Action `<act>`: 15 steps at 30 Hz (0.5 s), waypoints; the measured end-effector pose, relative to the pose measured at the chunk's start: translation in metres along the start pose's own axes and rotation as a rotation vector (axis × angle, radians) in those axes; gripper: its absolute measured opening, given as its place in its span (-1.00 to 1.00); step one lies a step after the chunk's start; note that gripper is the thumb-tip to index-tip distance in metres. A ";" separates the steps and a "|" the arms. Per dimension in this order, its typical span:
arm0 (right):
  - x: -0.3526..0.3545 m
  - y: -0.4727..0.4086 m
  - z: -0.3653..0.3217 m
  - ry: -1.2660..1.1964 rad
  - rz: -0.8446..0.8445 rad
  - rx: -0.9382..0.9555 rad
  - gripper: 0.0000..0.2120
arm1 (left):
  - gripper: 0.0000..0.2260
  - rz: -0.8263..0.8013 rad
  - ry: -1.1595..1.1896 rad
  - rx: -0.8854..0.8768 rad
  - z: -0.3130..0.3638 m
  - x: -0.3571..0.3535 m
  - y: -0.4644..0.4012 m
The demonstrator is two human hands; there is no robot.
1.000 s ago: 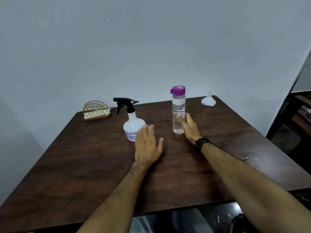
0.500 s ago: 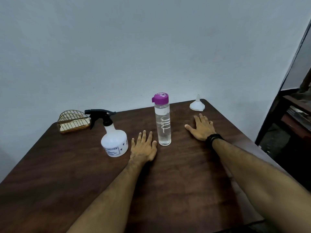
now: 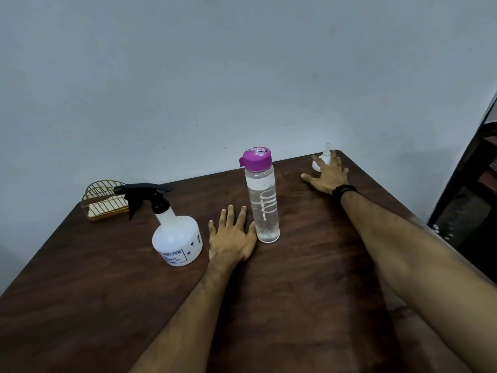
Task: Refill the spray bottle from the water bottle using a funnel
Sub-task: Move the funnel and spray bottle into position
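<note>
A white spray bottle (image 3: pixel 177 239) with a black trigger head stands on the dark wooden table (image 3: pixel 309 292). To its right stands a clear water bottle (image 3: pixel 263 203) with a purple cap, closed. My left hand (image 3: pixel 231 239) lies flat on the table between the two bottles, fingers apart, its thumb close to the water bottle's base. A small white funnel (image 3: pixel 326 152) rests upside down at the far right corner, spout up. My right hand (image 3: pixel 328 173) reaches over it with spread fingers and covers most of it, without a closed grip.
A gold wire holder (image 3: pixel 106 201) sits at the far left corner by the wall. The table's right edge drops off beside dark furniture (image 3: pixel 473 184). A grey wall stands right behind the table.
My right hand has moved away from the water bottle to the far right corner and now covers the funnel. The left hand stays flat; the view has shifted closer.
</note>
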State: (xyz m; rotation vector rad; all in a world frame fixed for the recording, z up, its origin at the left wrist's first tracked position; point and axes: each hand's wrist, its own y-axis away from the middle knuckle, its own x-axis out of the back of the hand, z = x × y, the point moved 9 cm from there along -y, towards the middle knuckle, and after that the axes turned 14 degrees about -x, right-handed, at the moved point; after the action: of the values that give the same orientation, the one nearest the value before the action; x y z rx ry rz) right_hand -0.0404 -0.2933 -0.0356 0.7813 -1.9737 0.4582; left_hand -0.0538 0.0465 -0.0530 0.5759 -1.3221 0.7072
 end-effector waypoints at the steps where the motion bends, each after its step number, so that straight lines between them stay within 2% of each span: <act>1: 0.000 -0.002 0.000 0.010 0.005 0.001 -0.31 | -0.44 -0.003 0.006 0.000 0.000 0.000 -0.001; 8: 0.007 0.045 -0.008 -0.050 0.065 0.155 -0.60 | -0.44 0.003 0.020 0.007 -0.001 0.003 0.001; 15: 0.012 0.115 -0.005 -0.059 0.064 0.234 -0.66 | -0.43 0.015 0.033 0.024 0.001 0.006 0.013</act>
State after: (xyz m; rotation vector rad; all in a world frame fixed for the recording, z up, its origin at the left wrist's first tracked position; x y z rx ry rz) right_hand -0.1200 -0.2107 -0.0232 0.8873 -2.0269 0.7209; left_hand -0.0636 0.0552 -0.0474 0.5716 -1.2897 0.7427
